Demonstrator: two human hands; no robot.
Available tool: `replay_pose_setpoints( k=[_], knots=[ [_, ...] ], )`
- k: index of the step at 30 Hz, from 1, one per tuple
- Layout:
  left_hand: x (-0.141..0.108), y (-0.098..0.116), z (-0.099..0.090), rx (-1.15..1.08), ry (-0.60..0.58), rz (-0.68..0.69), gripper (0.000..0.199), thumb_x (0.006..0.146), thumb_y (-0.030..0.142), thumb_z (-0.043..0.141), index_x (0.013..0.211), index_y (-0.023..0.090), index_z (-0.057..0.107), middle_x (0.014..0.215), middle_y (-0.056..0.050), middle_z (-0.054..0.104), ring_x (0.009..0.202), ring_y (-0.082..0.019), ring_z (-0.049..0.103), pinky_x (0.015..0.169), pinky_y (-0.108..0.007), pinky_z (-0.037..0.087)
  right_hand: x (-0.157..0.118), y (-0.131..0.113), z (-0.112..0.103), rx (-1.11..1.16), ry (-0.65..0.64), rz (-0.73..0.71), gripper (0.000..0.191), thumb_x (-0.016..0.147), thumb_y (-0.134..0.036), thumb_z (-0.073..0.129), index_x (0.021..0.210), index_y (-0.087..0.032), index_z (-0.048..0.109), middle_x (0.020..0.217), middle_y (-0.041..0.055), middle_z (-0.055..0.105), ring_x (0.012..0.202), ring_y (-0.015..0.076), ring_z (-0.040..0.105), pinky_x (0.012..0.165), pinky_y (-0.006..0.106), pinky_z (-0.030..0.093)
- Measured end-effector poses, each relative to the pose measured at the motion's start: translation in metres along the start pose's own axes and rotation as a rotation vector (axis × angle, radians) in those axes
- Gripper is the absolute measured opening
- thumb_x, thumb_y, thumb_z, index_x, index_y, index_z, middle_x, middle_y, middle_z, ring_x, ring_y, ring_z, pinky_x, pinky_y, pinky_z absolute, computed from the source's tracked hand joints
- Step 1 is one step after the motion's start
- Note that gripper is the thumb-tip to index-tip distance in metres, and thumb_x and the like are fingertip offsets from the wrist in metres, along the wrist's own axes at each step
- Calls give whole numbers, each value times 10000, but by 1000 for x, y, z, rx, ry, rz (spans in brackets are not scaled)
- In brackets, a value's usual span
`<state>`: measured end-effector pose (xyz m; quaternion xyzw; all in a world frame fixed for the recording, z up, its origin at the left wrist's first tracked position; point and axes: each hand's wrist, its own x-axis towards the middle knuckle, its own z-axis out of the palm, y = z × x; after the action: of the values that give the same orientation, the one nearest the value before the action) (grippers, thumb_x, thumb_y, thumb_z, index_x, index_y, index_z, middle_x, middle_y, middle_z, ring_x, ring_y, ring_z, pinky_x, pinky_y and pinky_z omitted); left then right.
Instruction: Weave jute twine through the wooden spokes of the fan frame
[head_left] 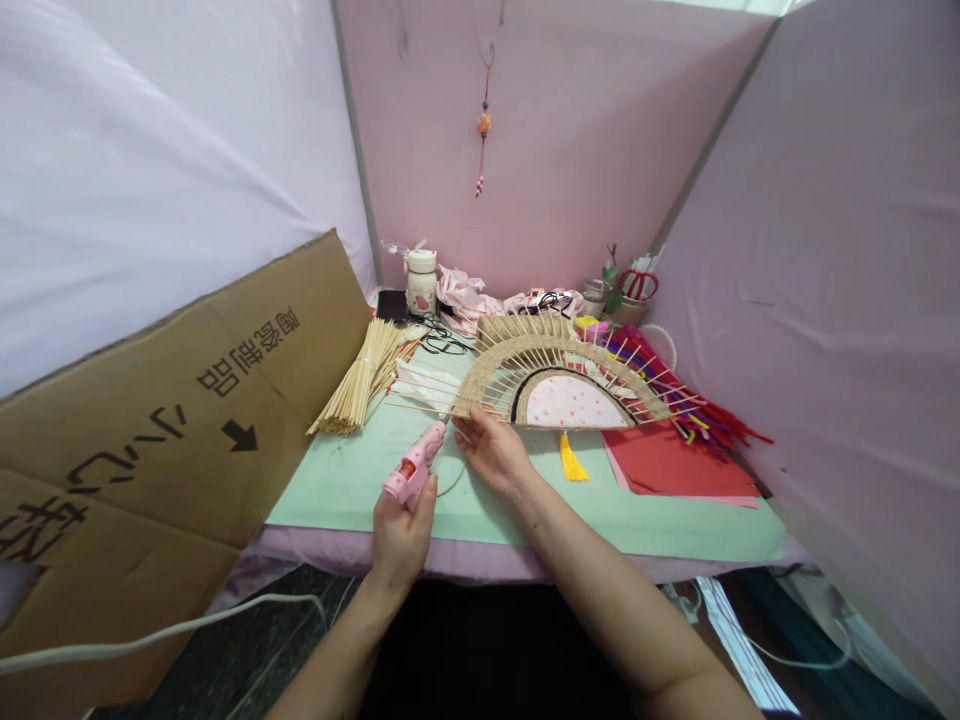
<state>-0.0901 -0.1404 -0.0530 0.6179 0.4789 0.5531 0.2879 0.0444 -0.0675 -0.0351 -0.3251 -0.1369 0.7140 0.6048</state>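
Note:
A pink glue gun [416, 463] is gripped in my left hand [403, 530], its nozzle pointing up and right at the left end of a semicircular fan [555, 345]. The fan has thin sticks fanning outward, a woven twine band, and a pale pink dotted half-circle [574, 402] edged in black. My right hand [491, 450] holds the fan's lower left corner, palm turned up, with the fingertips at its edge. From the fan's straight bottom edge hangs a yellow tassel [573, 458]. A thin strand of twine [452, 482] lies between my hands.
A bundle of sticks [364, 385] lies left on the green tabletop [337, 495], beside a large cardboard sheet [187, 420]. Behind stand a white bottle [421, 285] and pink cloth [465, 295]. Red paper [675, 470] and coloured pipe cleaners [724, 422] lie right.

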Motion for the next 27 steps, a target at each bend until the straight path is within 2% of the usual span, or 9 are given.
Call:
replay_pose_setpoints(
  k=[8,19,22,24,27],
  knots=[
    [-1,-5,0,-10,-13,10,457,927,360,507,1343,182,566,1399,-96,576,1331,-246,507,1152,-379,379,-1,-1,0,-3,-2,2,143,676,-205,758,772,-218,654,758,-36,720,774,122,650,713,247,444],
    [2,-3,2,77,15,10,469,931,375,495,1358,192,558,1375,-104,594,1312,-255,524,1149,-406,376,-3,-2,2,2,9,-10,143,675,-188,761,751,-221,645,758,-33,712,798,128,643,721,248,455],
    [1,2,0,90,-7,-4,473,933,386,488,1360,194,551,1372,-98,597,1289,-257,543,1134,-411,395,-4,-2,3,17,6,-23,157,660,-182,772,747,-224,648,756,-33,710,790,132,638,717,252,460],
    [-4,5,-3,85,-24,-18,464,933,386,487,1351,195,556,1330,-98,627,1246,-257,576,1098,-408,438,-3,-2,2,17,7,-29,161,657,-185,776,747,-228,649,757,-33,710,789,134,636,719,256,460],
    [-19,6,-14,82,-17,-34,413,917,395,512,1261,191,617,1105,-103,722,1096,-264,654,973,-397,529,-3,-2,2,4,16,-26,149,672,-190,765,754,-234,649,762,-32,709,793,136,634,726,261,456]
  ],
)
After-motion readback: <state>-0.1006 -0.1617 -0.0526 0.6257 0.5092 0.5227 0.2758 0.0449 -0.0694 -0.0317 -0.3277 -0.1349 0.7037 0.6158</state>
